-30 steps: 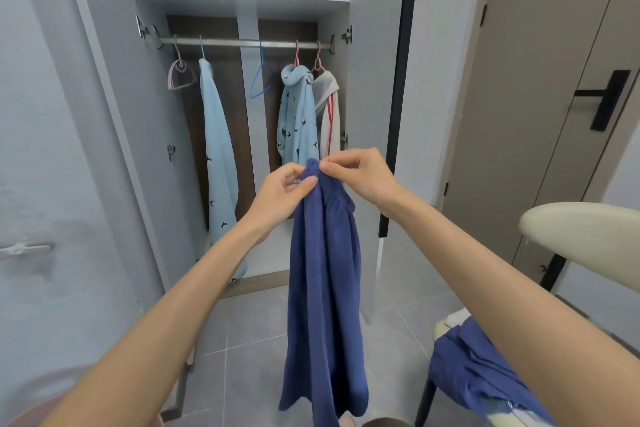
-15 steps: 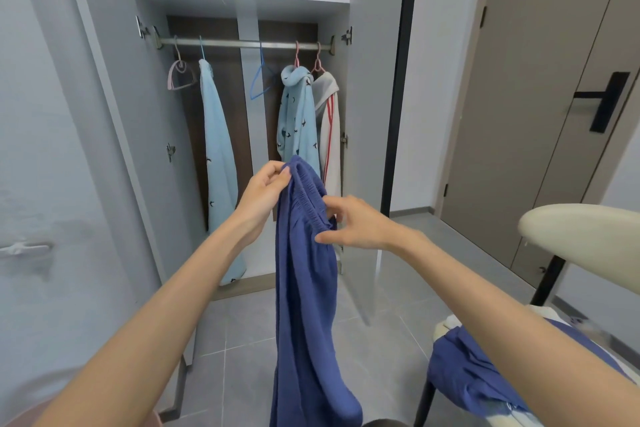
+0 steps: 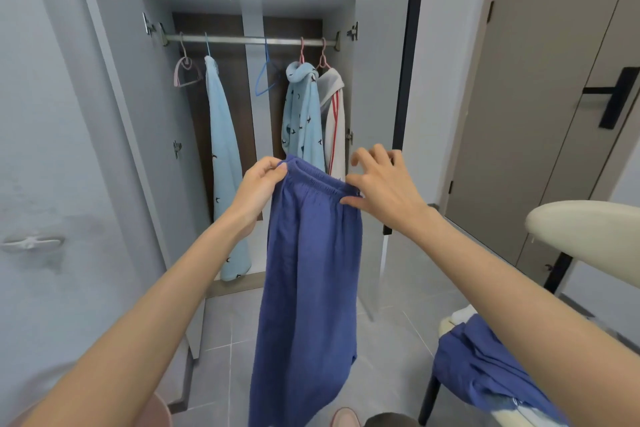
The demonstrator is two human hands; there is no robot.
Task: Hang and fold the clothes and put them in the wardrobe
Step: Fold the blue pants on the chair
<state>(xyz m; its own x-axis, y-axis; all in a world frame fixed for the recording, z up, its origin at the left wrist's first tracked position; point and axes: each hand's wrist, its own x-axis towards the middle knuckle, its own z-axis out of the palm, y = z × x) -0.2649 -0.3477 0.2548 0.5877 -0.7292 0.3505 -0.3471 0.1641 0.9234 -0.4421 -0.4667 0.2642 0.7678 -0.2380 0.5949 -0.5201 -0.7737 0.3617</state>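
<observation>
Left hand (image 3: 258, 184) and right hand (image 3: 384, 191), two grips clamped on one blue trousers (image 3: 308, 270).

The blue trousers (image 3: 308, 274) are soft, matt, slightly crinkled cloth. The rail (image 3: 249, 40) is brushed metal. The floor (image 3: 391, 350) is smooth grey tile.

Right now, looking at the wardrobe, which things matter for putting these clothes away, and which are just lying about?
Part of the job: blue trousers, held at the waistband by the left hand and right hand; empty blue hanger; rail; blue garment on the chair.
Just there: door handle; wall hook.
</observation>
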